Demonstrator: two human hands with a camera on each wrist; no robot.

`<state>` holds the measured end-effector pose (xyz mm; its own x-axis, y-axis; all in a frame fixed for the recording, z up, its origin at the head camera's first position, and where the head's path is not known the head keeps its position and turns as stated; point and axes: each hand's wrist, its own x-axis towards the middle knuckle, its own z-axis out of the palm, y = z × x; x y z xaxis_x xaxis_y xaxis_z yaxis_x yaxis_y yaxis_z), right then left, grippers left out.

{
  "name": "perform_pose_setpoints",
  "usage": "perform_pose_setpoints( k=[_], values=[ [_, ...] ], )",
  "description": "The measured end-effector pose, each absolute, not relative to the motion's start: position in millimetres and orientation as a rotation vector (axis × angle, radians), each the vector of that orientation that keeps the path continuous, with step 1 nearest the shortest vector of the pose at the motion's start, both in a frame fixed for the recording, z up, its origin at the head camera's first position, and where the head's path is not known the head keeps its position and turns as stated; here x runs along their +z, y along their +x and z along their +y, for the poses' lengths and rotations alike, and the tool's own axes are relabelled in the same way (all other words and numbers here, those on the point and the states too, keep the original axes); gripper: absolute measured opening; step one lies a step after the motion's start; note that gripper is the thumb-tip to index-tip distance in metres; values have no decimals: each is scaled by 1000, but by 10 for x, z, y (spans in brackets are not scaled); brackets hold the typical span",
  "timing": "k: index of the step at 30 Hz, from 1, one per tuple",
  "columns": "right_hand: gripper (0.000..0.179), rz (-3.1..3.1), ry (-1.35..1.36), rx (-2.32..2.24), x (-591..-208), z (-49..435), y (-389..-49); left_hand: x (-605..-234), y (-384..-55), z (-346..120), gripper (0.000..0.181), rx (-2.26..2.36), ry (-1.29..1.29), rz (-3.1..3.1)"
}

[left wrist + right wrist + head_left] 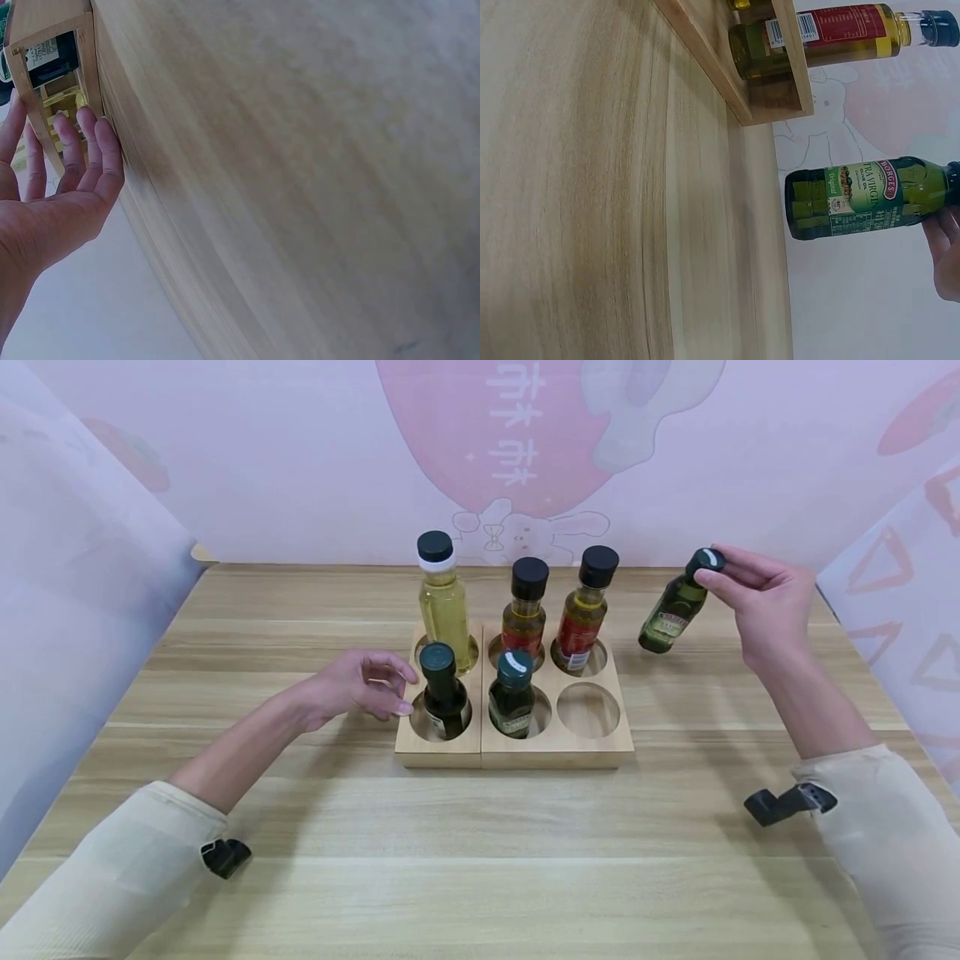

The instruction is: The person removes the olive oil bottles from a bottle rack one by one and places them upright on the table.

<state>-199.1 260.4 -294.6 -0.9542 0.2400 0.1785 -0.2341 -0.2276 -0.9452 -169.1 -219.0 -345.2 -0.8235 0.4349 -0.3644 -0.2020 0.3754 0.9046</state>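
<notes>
My right hand (776, 602) pinches a green olive oil bottle (670, 612) by its dark cap. The bottle hangs tilted, right of the wooden rack (551, 758) and apart from it; its label faces the right wrist view. At the rack's left side is my left hand (360, 685), its fingers loosely bent and holding nothing. In the left wrist view the fingertips (109, 135) lie along the rack's side; whether they touch it I cannot tell. Nearest to them stands a dark green-capped bottle (447, 703) in the front left hole.
Another green-capped bottle (513, 697) fills the front middle hole. Behind stand a tall pale oil bottle (444, 610) and two black-capped, red-labelled bottles, one at the middle (522, 627) and one at the right (579, 631). A printed backdrop (300, 468) borders the wooden table (480, 877).
</notes>
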Motion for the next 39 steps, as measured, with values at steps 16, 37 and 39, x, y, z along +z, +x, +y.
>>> perform_pose_setpoints(
  k=[16,37,39],
  values=[
    [33,-1732,-108,2236,-3010,2672,-2147,-3447,-1664,-2197,42,1464,191,2086],
    [36,-1666,-183,2260,-3035,2761,-2222,-3435,-1638,-2176,43,1465,198,2100],
    [36,-1666,-192,2257,-3039,2770,-2230,-3433,-1635,-2171,43,1466,203,2100]
  ],
)
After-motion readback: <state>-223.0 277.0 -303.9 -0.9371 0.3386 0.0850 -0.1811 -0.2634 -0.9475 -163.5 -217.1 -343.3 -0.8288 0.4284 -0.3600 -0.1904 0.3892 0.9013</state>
